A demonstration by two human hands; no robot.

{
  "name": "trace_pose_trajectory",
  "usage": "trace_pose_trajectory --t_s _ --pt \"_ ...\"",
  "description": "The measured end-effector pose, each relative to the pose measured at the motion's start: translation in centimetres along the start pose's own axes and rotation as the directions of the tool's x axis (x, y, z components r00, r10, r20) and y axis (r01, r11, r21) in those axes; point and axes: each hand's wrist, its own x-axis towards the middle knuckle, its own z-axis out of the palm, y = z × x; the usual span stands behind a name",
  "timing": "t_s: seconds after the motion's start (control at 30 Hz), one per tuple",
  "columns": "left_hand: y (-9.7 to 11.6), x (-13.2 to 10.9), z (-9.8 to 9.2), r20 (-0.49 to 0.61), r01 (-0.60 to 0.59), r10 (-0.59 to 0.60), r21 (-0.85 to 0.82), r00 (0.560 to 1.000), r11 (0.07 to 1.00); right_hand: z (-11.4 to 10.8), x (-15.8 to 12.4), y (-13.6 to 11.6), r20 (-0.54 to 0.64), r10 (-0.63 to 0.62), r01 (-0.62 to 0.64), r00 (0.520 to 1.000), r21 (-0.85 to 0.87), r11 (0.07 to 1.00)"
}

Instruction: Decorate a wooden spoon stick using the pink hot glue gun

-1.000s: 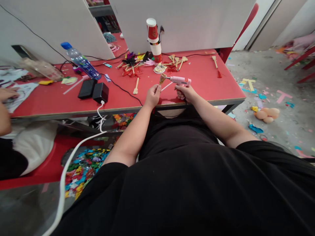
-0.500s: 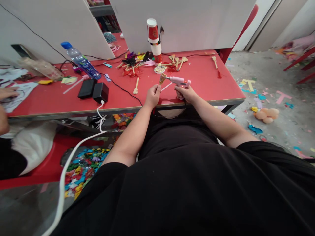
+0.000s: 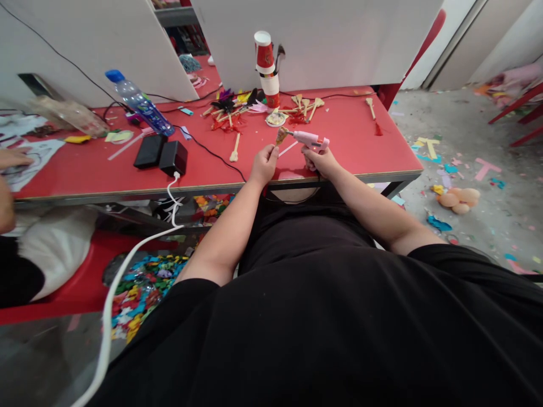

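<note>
My left hand [image 3: 263, 164] is closed on the stem of a small wooden stick piece [image 3: 280, 136], holding it upright near the front edge of the red table [image 3: 360, 141]. My right hand [image 3: 319, 160] grips a pink glue gun [image 3: 309, 140]. Its nozzle points left and meets the top of the stick piece. A white glue stick [image 3: 288, 148] lies on the table just below the gun.
Further back lie several wooden sticks [image 3: 303, 104], feathers [image 3: 229, 104], stacked paper cups [image 3: 267, 68] and a round lid [image 3: 275, 118]. A water bottle [image 3: 139, 104] and two black boxes [image 3: 163, 154] sit to the left. Another person's hand [image 3: 12, 158] rests at far left. Paper scraps litter the floor [image 3: 466, 147].
Both hands and the glue gun stay nearly still. The view has shifted very slightly.
</note>
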Motion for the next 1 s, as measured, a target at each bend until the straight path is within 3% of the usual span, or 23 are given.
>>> trace_pose_trajectory --t_s 0.23,0.5,0.73,1.0 --pt "-0.5 0.1 0.0 0.055 0.059 -0.054 -0.079 0.997 0.995 0.4 0.3 0.1 -0.051 0.037 -0.039 0.998 -0.048 0.998" --pt "-0.8 0.2 0.0 0.042 0.133 -0.129 -0.113 0.991 0.985 0.6 0.6 0.5 -0.02 0.035 -0.036 0.999 -0.058 0.998" --pt "-0.5 0.2 -0.1 0.067 0.094 -0.09 -0.069 0.994 0.993 0.5 0.5 0.7 -0.016 0.007 -0.007 1.0 -0.035 0.999" --pt "-0.1 0.2 0.0 0.064 0.047 -0.045 -0.027 0.997 0.999 0.4 -0.4 0.0 -0.089 -0.021 0.011 0.996 -0.108 0.994"
